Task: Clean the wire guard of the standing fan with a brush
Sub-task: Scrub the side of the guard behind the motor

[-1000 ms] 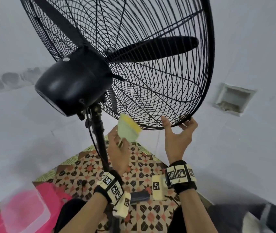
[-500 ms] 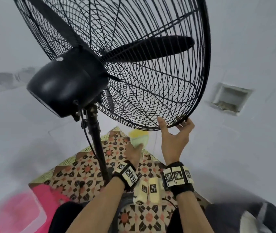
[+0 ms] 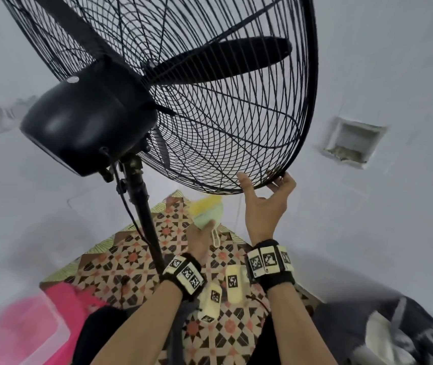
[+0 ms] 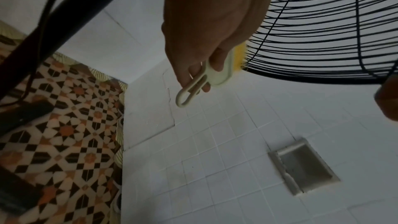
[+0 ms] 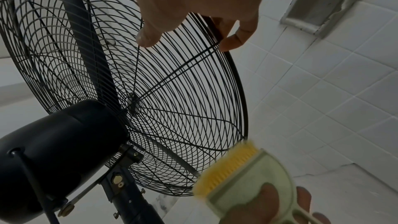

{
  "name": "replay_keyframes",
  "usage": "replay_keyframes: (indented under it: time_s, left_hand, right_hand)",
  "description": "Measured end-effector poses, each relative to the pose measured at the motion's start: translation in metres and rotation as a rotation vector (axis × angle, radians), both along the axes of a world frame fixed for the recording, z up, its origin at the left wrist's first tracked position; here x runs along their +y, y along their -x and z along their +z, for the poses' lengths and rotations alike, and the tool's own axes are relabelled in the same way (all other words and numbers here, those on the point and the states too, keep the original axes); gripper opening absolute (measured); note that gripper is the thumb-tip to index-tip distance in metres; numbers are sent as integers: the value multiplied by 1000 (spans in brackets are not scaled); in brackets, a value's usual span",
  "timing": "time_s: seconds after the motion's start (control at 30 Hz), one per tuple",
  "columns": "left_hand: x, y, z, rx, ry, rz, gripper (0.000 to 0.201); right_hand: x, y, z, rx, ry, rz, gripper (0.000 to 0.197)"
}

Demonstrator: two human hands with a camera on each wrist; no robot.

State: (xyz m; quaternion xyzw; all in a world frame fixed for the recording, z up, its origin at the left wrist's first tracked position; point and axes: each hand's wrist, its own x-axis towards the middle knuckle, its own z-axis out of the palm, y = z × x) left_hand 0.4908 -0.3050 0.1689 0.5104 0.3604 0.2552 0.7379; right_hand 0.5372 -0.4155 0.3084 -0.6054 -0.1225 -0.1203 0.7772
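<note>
1. My left hand (image 3: 200, 239) has its fingers curled round the pale green handle of the brush (image 3: 207, 213). Its yellow bristles point up and away from me, toward the wire guard (image 3: 236, 127) of the standing fan.

2. My right hand (image 3: 268, 204) reaches up to the guard's lowest rim. The thumb lies against the wires on my side and the fingertips hook the outer ring, so it pinches the edge and steadies it.

3. The guard hangs above and just ahead of the brush. In the left wrist view the bristles (image 4: 240, 59) meet the bottom wires, or sit just beside them; blur keeps me from telling which.

4. The brush's long axis runs from my palm up to the rim, roughly across the curved ring wires there.

5. I judge the brushing hand to be the nearer one to the uncleaned lower wires, left of where my right hand holds.
</note>
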Motion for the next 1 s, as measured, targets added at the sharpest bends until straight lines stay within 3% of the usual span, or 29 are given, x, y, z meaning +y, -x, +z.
replay_keyframes:
  time_s: [0.13,0.27,0.3,0.37,0.5,0.7,0.83,0.93,1.0]
  left_hand:
    - [5,-15,20,2,41,9,31]
    - [0,0,19,-24,41,137,9]
    - [-4,7,14,-39,58,155,12]
    - [-9,17,6,-80,70,156,16]
    - [-5,0,6,-2,-28,123,2]
    - [8,-31,19,87,41,16,26]
    - [5,-7,14,-22,108,89,21]
    - [4,24,11,-173,212,130,32]
    - [13,36,14,-175,145,83,36]
  right_hand:
    - [-1,-2,0,-1,29,-1,76]
    - [-1,-6,-1,-4,53,5,78]
    - [-1,-6,-2,-3,56,-1,78]
    - [2,-6,-4,-6,48,-10,78]
    - [2,-6,-5,-10,41,5,81]
    - [-1,-8,-6,0,106,-2,79]
    - [-3,-8,-3,-3,112,8,81]
    - [-4,-9,-5,-8,117,2,81]
    - [-3,-8,-7,-5,122,-7,81]
